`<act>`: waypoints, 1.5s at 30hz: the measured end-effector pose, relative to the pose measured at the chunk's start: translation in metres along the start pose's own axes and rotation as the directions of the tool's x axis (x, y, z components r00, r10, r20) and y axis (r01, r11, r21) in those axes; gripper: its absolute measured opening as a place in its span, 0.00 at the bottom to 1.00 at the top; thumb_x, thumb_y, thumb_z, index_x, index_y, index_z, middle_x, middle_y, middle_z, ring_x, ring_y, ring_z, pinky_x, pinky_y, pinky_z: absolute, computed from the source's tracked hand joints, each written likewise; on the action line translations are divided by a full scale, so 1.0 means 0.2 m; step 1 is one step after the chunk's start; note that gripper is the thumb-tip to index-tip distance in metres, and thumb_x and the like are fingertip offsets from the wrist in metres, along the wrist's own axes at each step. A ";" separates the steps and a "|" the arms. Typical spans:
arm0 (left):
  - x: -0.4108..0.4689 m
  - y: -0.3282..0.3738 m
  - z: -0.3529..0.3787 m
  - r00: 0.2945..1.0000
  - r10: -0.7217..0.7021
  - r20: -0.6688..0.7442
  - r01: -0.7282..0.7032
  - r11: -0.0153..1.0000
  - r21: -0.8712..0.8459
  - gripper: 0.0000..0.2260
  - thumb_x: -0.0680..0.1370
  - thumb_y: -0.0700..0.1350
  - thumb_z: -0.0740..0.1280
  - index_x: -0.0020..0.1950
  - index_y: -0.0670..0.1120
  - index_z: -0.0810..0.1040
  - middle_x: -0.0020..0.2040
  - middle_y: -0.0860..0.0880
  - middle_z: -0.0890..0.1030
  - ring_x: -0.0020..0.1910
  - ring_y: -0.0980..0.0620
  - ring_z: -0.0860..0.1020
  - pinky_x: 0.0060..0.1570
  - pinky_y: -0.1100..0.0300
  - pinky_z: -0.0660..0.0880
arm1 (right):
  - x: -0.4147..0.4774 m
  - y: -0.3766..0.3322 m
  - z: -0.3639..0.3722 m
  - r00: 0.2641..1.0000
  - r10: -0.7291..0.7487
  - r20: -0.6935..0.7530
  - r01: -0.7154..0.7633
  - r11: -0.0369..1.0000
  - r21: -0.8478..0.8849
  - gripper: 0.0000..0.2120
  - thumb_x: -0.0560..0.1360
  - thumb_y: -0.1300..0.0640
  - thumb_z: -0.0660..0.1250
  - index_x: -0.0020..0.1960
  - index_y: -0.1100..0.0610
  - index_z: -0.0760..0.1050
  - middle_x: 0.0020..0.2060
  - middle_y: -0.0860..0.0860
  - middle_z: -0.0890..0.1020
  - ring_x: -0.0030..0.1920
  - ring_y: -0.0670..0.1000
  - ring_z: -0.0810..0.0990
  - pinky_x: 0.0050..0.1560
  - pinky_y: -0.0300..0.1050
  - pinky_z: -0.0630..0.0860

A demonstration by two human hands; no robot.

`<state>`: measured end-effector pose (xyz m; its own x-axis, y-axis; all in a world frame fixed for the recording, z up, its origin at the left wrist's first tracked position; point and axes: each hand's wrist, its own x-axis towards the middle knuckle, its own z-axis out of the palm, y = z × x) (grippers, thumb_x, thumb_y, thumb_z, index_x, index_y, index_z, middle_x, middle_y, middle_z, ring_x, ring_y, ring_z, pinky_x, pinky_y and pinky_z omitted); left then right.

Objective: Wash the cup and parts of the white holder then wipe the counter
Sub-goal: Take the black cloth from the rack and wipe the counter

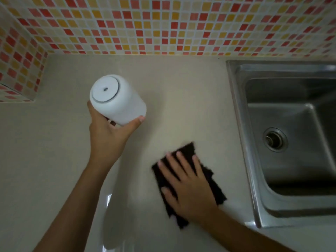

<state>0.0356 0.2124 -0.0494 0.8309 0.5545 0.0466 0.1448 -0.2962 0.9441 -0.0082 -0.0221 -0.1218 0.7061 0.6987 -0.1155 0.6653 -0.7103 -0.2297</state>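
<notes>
We see the left grip clamped round the white holder, inverted and apparently clear of the table. To its right, the right grip presses flat, fingers spread, on the dark cloth. If wet, the holder may slip and drop.

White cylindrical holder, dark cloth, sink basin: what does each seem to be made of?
The white cylindrical holder is probably plastic: matte, evenly opaque, with a moulded ring groove on its end. The dark square cloth looks like fibrous fabric or a scouring pad, with ragged, frayed edges; I cannot tell which. The grey metal sink is likely stainless steel, given its brushed sheen and soft reflections.
</notes>
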 end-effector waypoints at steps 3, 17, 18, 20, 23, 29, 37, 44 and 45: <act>0.01 0.01 0.07 0.999 0.000 0.042 0.001 1.000 -0.015 0.43 0.66 0.45 0.80 0.74 0.53 0.58 0.68 0.57 0.71 0.65 0.63 0.72 0.58 0.70 0.74 | -0.20 0.01 0.01 0.957 -0.265 0.118 0.268 0.963 -0.013 0.29 0.78 0.38 0.53 0.77 0.44 0.51 0.77 0.46 0.53 0.77 0.51 0.50 0.73 0.60 0.49; -0.10 -0.05 0.24 0.991 0.021 0.131 -0.021 1.000 0.001 0.43 0.66 0.45 0.80 0.74 0.48 0.58 0.69 0.54 0.71 0.65 0.61 0.73 0.62 0.58 0.75 | 0.91 0.95 -0.27 0.929 0.351 -0.114 -0.361 0.929 -0.082 0.28 0.80 0.39 0.42 0.78 0.46 0.47 0.78 0.49 0.52 0.77 0.52 0.49 0.75 0.58 0.43; -0.12 -0.05 0.25 0.991 0.017 0.131 -0.016 1.000 -0.004 0.44 0.66 0.45 0.80 0.74 0.49 0.58 0.68 0.55 0.72 0.65 0.61 0.73 0.63 0.57 0.75 | 0.85 0.91 -0.25 0.926 0.356 -0.126 -0.367 0.927 -0.076 0.28 0.80 0.39 0.41 0.78 0.47 0.48 0.78 0.50 0.52 0.77 0.52 0.49 0.75 0.58 0.42; -0.13 -0.06 0.28 0.990 0.006 0.140 -0.006 1.000 0.000 0.44 0.66 0.47 0.81 0.74 0.49 0.58 0.68 0.55 0.72 0.65 0.60 0.73 0.64 0.54 0.75 | 0.71 0.82 -0.20 0.921 0.364 -0.141 -0.375 0.925 -0.063 0.28 0.80 0.39 0.42 0.78 0.48 0.51 0.77 0.51 0.55 0.77 0.53 0.51 0.74 0.58 0.43; -0.17 -0.06 0.32 0.987 0.005 0.158 -0.009 1.000 0.027 0.45 0.64 0.50 0.81 0.74 0.50 0.58 0.68 0.55 0.71 0.65 0.61 0.73 0.64 0.52 0.74 | 0.41 0.63 -0.15 0.925 0.348 -0.152 -0.362 0.930 -0.068 0.28 0.80 0.41 0.45 0.77 0.50 0.55 0.76 0.53 0.59 0.76 0.55 0.55 0.74 0.60 0.47; -0.28 -0.05 0.42 0.979 0.012 0.204 -0.018 0.999 0.028 0.43 0.64 0.49 0.81 0.71 0.53 0.59 0.65 0.60 0.71 0.62 0.68 0.71 0.62 0.64 0.72 | -0.24 0.25 -0.05 0.928 0.370 -0.034 -0.371 0.928 -0.041 0.29 0.80 0.42 0.47 0.78 0.49 0.48 0.78 0.52 0.52 0.77 0.55 0.49 0.73 0.62 0.50; -0.35 -0.04 0.45 0.973 0.040 0.226 -0.048 0.998 0.029 0.41 0.65 0.47 0.81 0.69 0.57 0.59 0.64 0.66 0.68 0.64 0.68 0.69 0.61 0.73 0.68 | -0.35 0.20 -0.02 0.932 0.361 -0.030 -0.362 0.931 -0.040 0.29 0.80 0.41 0.51 0.78 0.48 0.51 0.78 0.51 0.52 0.77 0.54 0.48 0.74 0.61 0.49; -0.63 -0.06 0.46 0.992 -0.119 0.050 0.107 0.974 0.200 0.32 0.73 0.49 0.74 0.72 0.46 0.65 0.63 0.49 0.72 0.62 0.52 0.72 0.63 0.54 0.71 | -0.35 0.21 -0.07 0.892 0.424 -0.157 -0.339 0.857 0.389 0.24 0.83 0.50 0.49 0.78 0.50 0.51 0.78 0.49 0.50 0.77 0.47 0.46 0.76 0.52 0.47; -0.70 -0.04 0.47 0.992 -0.126 0.022 0.117 0.962 0.248 0.25 0.75 0.47 0.72 0.69 0.45 0.68 0.59 0.49 0.73 0.57 0.52 0.73 0.60 0.54 0.73 | -0.36 0.23 -0.08 0.850 0.494 -0.180 -0.355 0.791 0.498 0.25 0.82 0.53 0.53 0.78 0.52 0.52 0.78 0.49 0.50 0.77 0.47 0.46 0.76 0.48 0.47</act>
<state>-0.0325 0.0646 -0.0944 0.8174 0.5706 -0.0798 0.3694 -0.4128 0.8326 -0.0247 -0.1068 -0.1079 0.9730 0.2276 -0.0379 0.1553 -0.7676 -0.6218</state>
